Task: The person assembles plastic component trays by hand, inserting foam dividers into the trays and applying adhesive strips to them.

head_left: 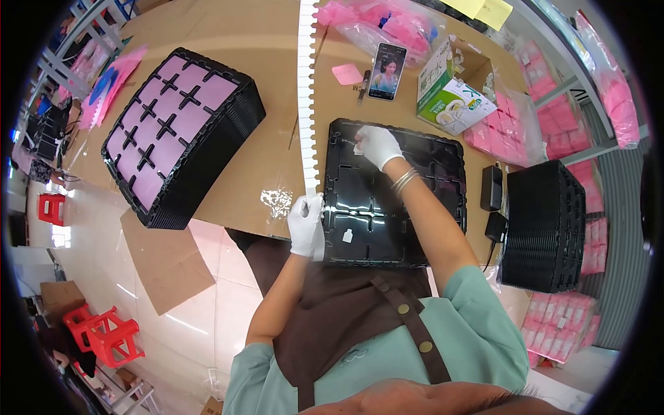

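Note:
A shallow black plastic tray [394, 207] lies before me. My gloved left hand [305, 223] is closed on a long white notched strip [306, 90] beside the tray's left edge; the strip runs away across the cardboard to the far edge. Over the tray's far left part, my gloved right hand [380, 147] points fingers down, pinching a small white piece [357, 149]. That piece is at or just above the tray surface; I cannot tell which. Another small white tab [347, 236] rests in the tray's near left part.
Left stands a tall stack of black trays [228, 149] topped with pink-lilac sheets. Beyond my tray are a phone [387, 72], a pink paper slip [347, 74] and an opened green-white carton [453, 97]. Another black tray stack [543, 228] and black adapters [492, 188] stand right.

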Demonstrator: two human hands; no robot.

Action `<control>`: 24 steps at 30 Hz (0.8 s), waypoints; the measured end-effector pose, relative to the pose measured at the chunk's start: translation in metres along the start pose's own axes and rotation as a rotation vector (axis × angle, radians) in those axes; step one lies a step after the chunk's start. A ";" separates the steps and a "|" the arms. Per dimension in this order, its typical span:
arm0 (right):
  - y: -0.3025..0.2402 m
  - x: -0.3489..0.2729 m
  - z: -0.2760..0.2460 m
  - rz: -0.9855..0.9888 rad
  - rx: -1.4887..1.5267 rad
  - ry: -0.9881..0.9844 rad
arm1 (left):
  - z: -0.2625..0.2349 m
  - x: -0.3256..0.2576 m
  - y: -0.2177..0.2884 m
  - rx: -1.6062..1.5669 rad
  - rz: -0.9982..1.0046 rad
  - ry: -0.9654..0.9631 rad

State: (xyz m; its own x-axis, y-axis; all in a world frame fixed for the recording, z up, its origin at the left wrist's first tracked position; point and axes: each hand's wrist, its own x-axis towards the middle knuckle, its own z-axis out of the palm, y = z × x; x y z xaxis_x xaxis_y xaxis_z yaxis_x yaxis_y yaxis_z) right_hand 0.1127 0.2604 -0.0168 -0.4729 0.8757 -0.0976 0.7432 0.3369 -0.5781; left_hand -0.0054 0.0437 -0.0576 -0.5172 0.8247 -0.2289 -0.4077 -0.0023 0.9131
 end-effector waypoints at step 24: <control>0.013 -0.010 0.000 0.011 0.105 0.087 | 0.002 -0.002 0.004 0.018 -0.010 0.005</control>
State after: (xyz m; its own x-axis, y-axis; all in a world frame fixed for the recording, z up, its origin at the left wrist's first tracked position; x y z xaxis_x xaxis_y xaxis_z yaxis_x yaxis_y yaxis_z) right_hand 0.1274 0.2558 -0.0234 -0.4186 0.9074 -0.0369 0.6923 0.2925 -0.6597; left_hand -0.0049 0.0430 -0.0528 -0.5164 0.8220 -0.2399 -0.3993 0.0167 0.9167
